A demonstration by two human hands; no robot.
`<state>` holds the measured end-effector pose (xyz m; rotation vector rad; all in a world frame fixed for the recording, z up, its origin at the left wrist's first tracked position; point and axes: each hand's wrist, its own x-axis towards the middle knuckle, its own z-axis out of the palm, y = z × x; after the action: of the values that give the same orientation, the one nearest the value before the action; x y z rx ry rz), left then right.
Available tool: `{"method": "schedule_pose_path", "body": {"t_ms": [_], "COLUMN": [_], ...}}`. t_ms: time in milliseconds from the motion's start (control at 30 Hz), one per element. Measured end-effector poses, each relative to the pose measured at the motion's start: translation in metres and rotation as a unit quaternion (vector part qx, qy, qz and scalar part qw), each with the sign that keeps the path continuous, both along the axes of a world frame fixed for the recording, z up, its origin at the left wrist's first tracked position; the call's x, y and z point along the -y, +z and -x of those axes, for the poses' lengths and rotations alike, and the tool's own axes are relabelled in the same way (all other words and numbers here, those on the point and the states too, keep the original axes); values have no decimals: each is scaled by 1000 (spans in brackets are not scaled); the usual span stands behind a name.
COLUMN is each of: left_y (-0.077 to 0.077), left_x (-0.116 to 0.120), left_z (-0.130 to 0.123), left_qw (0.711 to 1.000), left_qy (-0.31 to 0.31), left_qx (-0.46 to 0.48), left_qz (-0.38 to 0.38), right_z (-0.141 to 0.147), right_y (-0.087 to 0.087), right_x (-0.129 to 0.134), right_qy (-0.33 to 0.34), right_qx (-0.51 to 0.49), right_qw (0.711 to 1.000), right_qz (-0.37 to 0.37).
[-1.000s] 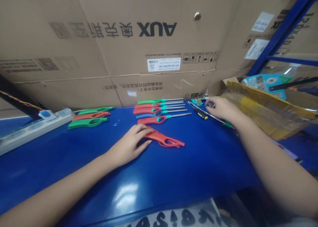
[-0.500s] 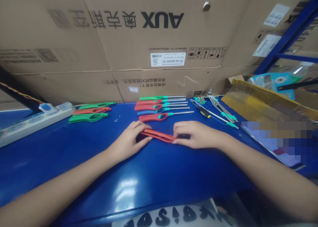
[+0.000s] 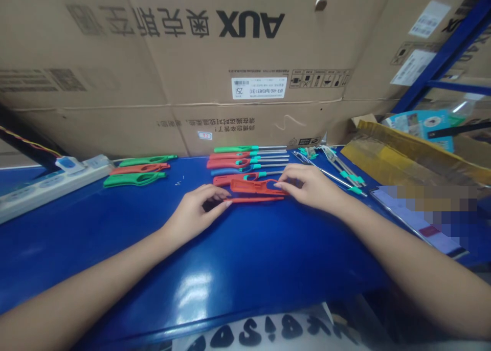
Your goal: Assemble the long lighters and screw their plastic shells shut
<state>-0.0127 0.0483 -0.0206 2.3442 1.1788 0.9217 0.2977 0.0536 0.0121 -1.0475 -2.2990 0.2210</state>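
My left hand (image 3: 201, 206) pinches the left end of one red lighter casing half (image 3: 255, 200), seen edge-on just above the table. Between thumb and fingers, my right hand (image 3: 303, 184) grips the right end of the other red half, an orange-red shell (image 3: 253, 187) with its hollow inside facing me. The two halves are apart, the right one held farther back. Just behind them lies a row of assembled lighters with metal tubes, among them a red lighter (image 3: 230, 179) and a green lighter (image 3: 232, 149).
Green and orange casings, one a green casing (image 3: 134, 179), lie left beside a white power strip (image 3: 53, 190). Metal rods with teal ends (image 3: 345, 173), a yellow-brown box (image 3: 414, 154) and a phone-like slab (image 3: 418, 223) are at right. A cardboard wall (image 3: 172, 85) stands behind.
The red casing, previously closed together between both hands, is now split into two halves. My right hand has moved back and slightly right with one half; the left keeps the other.
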Motion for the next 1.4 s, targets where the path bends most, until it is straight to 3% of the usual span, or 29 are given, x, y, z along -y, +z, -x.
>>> {"method": "schedule_pose_path", "body": {"t_ms": [133,300,367,533,667,733,800,867,1000,1133,1400], "left_y": [-2,-4,-3,4,9,9,10,10,12,15,18], "left_x": [-1,-4,-4,3,10,12,12,12,9,8,5], "left_z": [2,3,3,0,-2,-3,-3,-2,1,5,10], "left_qw": [1000,999,999,992,985,979,975,974,973,974,965], "left_qy": [-19,-27,-23,-24,-106,-137,-148,-146,-142,-117,-63], "left_qx": [-2,2,-2,-34,-81,-112,-134,-146,-158,-172,-233], "left_qz": [-22,-32,-43,-122,-110,-105,-102,-98,-91,-87,-102], "right_z": [-1,1,4,10,-7,-28,-54,-78,-103,-100,-87], "right_y": [3,4,-1,-10,8,19,25,25,14,4,12], "right_x": [0,7,8,6,0,-5,-12,-20,-36,-44,-40], "right_qy": [-36,95,97,31,-82,-197,-314,-365,-372,-369,-376], "right_qx": [-31,37,75,124,164,192,267,285,292,272,181], "right_qw": [999,988,984,987,983,961,909,881,868,870,902], "right_qz": [-3,118,129,97,24,14,64,93,151,181,113]}}
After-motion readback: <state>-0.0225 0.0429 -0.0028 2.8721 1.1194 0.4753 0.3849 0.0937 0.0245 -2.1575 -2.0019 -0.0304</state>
